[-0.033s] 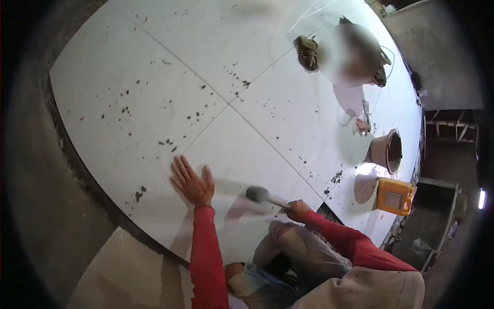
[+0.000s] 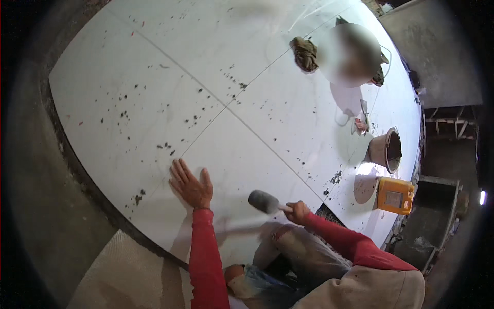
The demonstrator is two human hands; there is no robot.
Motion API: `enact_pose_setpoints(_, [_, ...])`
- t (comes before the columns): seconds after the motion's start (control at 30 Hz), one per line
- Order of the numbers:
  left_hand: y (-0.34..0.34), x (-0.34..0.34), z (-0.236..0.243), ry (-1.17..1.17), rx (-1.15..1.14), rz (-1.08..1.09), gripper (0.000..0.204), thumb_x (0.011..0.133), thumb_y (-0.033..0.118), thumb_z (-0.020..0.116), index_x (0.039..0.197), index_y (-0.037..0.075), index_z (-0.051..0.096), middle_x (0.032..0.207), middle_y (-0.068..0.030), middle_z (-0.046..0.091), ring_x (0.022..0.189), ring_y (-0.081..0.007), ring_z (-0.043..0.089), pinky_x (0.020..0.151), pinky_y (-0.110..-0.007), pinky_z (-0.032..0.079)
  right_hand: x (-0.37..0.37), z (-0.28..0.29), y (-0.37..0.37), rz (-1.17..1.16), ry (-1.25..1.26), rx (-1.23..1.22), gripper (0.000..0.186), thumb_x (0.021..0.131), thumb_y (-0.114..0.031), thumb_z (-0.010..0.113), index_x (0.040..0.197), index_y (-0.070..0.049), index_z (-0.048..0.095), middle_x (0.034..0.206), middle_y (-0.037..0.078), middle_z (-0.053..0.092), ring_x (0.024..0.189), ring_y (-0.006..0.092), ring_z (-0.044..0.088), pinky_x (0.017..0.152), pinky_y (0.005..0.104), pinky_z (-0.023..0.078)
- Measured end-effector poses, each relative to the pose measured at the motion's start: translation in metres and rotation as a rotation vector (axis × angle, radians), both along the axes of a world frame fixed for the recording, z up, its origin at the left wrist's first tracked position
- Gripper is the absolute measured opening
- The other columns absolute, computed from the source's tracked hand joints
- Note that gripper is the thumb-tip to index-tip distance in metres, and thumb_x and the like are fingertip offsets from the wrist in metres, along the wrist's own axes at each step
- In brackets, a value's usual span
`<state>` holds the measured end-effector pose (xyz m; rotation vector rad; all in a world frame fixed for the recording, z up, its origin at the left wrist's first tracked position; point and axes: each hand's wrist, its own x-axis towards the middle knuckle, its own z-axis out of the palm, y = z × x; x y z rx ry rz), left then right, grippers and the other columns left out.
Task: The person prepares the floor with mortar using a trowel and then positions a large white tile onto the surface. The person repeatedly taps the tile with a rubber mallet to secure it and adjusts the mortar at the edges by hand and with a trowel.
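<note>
My left hand [image 2: 191, 184] lies flat on a large white floor tile [image 2: 226, 154], fingers spread, with crumbs of dark mortar just beyond the fingertips. In my right hand [image 2: 297, 211] is the pale handle of a rubber mallet [image 2: 263, 201]. Its dark grey head points left over the same tile, between my two hands. Whether the head touches the tile, I cannot tell. Thin straight joints [image 2: 257, 135] separate this tile from its neighbours, and a dark gap [image 2: 325, 212] shows at its edge by my right forearm.
A bucket [image 2: 378, 151] with dark residue lies or leans at the right, beside a yellow jerrycan [image 2: 394, 196]. A trowel [image 2: 363, 119] rests farther back. Another person, partly blurred, is at the far right near a brown cloth-like bundle [image 2: 305, 54]. Dark mortar bits [image 2: 124, 114] dot the tiles.
The mallet head, blurred before, now shows sharply and has shifted slightly right, closer to my right hand. My left hand stays flat on the tile.
</note>
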<state>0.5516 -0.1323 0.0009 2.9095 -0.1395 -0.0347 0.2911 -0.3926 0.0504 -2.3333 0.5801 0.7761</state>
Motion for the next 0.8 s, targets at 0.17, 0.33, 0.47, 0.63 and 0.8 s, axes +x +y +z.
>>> enact_pose_setpoints(0.17, [-0.006, -0.011, -0.001, -0.063, 0.08, -0.011, 0.08, 0.093, 0.055, 0.045, 0.153, 0.006, 0.023, 0.16, -0.0107, 0.022, 0.148, -0.0293, 0.018, 0.117, -0.054, 0.016, -0.003, 0.007, -0.014, -0.047, -0.302, 0.454, 0.018, 0.077, -0.021, 0.068, 0.077, -0.007, 0.057, 0.062, 0.018, 0.058, 0.057, 0.0417, 0.059, 0.054, 0.0467, 0.047])
enact_pose_setpoints(0.33, [0.005, -0.021, 0.001, -0.132, 0.082, 0.002, 0.078, 0.092, 0.049, 0.05, 0.152, 0.006, 0.025, 0.16, -0.0107, 0.022, 0.148, -0.0283, 0.019, 0.118, -0.053, 0.015, -0.003, 0.03, 0.007, -0.061, -0.542, 0.273, 0.015, 0.083, -0.023, 0.064, 0.079, -0.008, 0.062, 0.066, 0.019, 0.062, 0.059, 0.0435, 0.06, 0.055, 0.05, 0.048])
enact_pose_setpoints(0.47, [-0.033, -0.143, 0.006, -0.139, 0.087, -0.001, 0.07, 0.092, 0.043, 0.051, 0.151, 0.011, 0.031, 0.159, -0.0135, 0.024, 0.147, -0.034, 0.02, 0.116, -0.057, 0.014, -0.055, -0.014, -0.044, -0.081, -0.45, 0.1, 0.015, 0.083, -0.021, 0.065, 0.082, -0.007, 0.061, 0.068, 0.021, 0.063, 0.064, 0.0436, 0.063, 0.058, 0.0507, 0.049])
enact_pose_setpoints(0.63, [-0.02, -0.289, 0.02, 0.017, 0.054, 0.042, 0.067, 0.092, 0.046, 0.049, 0.151, 0.018, 0.033, 0.16, -0.0131, 0.021, 0.147, -0.041, 0.016, 0.112, -0.067, 0.011, -0.047, 0.093, -0.018, -0.261, -0.597, 0.251, 0.024, 0.089, -0.02, 0.063, 0.104, -0.004, 0.052, 0.072, 0.022, 0.064, 0.066, 0.0433, 0.064, 0.06, 0.0511, 0.051])
enact_pose_setpoints(0.8, [-0.025, -0.265, 0.011, -0.116, 0.139, 0.101, 0.066, 0.093, 0.048, 0.048, 0.151, 0.023, 0.033, 0.16, -0.0098, 0.022, 0.147, -0.0403, 0.014, 0.108, -0.072, 0.011, -0.04, 0.159, 0.02, -0.253, -1.101, 0.217, 0.028, 0.092, -0.018, 0.063, 0.11, -0.006, 0.045, 0.07, 0.024, 0.062, 0.065, 0.0448, 0.063, 0.056, 0.051, 0.049])
